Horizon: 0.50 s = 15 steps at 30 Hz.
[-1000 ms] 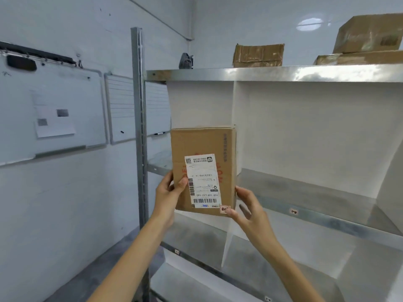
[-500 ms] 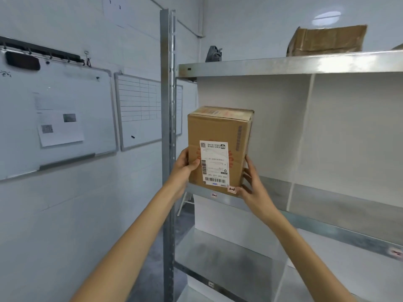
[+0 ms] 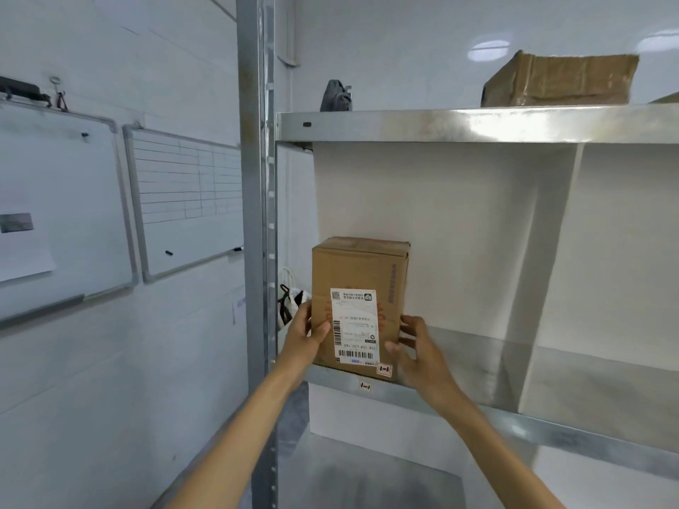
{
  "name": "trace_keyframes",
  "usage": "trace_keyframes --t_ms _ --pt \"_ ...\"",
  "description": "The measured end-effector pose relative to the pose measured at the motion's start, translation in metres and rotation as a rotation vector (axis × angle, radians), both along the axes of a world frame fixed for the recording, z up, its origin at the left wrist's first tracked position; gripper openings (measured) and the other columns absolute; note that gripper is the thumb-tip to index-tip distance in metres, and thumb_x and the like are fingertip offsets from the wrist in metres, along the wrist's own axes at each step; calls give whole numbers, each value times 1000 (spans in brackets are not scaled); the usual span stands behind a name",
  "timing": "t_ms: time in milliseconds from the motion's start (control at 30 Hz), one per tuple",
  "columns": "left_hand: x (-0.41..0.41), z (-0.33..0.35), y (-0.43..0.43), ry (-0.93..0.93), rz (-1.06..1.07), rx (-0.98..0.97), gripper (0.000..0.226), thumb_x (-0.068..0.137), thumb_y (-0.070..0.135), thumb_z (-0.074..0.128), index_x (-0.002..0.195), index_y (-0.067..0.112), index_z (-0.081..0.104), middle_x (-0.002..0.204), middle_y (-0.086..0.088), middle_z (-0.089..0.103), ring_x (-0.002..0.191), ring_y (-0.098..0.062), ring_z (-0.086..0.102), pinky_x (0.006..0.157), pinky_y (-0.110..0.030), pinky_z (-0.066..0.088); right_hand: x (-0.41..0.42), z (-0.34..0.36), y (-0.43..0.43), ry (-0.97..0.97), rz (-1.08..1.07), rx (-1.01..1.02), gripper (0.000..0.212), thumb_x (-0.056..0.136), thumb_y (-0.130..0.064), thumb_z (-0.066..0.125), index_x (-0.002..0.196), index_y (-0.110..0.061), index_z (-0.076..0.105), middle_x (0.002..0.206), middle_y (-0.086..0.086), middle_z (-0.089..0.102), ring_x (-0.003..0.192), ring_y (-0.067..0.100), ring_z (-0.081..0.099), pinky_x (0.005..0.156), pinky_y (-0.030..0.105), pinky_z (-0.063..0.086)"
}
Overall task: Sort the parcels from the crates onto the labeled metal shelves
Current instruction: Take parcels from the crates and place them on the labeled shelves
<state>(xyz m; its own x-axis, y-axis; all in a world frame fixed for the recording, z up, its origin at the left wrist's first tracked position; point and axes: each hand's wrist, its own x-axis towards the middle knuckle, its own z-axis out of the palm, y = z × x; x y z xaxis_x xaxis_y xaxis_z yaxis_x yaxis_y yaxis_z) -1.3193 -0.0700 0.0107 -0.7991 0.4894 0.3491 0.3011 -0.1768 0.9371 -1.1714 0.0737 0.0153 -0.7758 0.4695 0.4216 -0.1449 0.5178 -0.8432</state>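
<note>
Box (image 3: 358, 281) upright at the left end of the middle shelf (image 3: 477, 361), its base close to the front lip, directly above the "1-1" tag (image 3: 365, 386). A matching sticker (image 3: 384, 369) sits at the box's 5 o'clock corner.

Left hand (image 3: 306, 334), at the box's 8 o'clock: thumb on the front face, fingers wrapped round the left side, clamped on it. Right hand (image 3: 417, 347), at 4 o'clock: fingers spread and loose beside the right face. Whether they touch it cannot be told.

Risks, as judged from beside the rack:
- The box is tall and stands near the lip. Letting go before it is pushed back could let it tip forward off the shelf.
- The post (image 3: 255, 214) stands close at 9 o'clock, so a careless pull-out could catch the left knuckles on it.
- An uneven push, from the left hand alone, would twist the box and turn its printed face away.
</note>
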Motion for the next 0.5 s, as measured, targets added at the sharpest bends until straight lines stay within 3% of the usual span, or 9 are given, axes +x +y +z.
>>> trace_keyframes --t_ms 133,333,500 --pt "-11 2 8 7 5 -12 37 93 7 53 126 23 44 122 3 58 112 -13 54 81 -16 44 -14 -2 8 -6 -64 30 33 90 -5 59 114 -17 39 105 -12 55 88 -13 55 67 2 45" --pt "-21 3 19 25 17 -45 33 93 6 52 117 28 46 118 5 60 112 -12 55 96 -29 43 -26 -1 18 -18 -84 47 33 91 -4 57 115 -17 38 112 -5 55 93 -5 55 68 2 46" --pt "-24 5 27 6 34 -59 37 94 3 50 127 20 46 121 2 59 116 -15 54 102 -33 41 -31 1 27 -28 -74 18 33 92 -8 57 116 -19 37 118 -3 55 107 11 53 88 22 51"
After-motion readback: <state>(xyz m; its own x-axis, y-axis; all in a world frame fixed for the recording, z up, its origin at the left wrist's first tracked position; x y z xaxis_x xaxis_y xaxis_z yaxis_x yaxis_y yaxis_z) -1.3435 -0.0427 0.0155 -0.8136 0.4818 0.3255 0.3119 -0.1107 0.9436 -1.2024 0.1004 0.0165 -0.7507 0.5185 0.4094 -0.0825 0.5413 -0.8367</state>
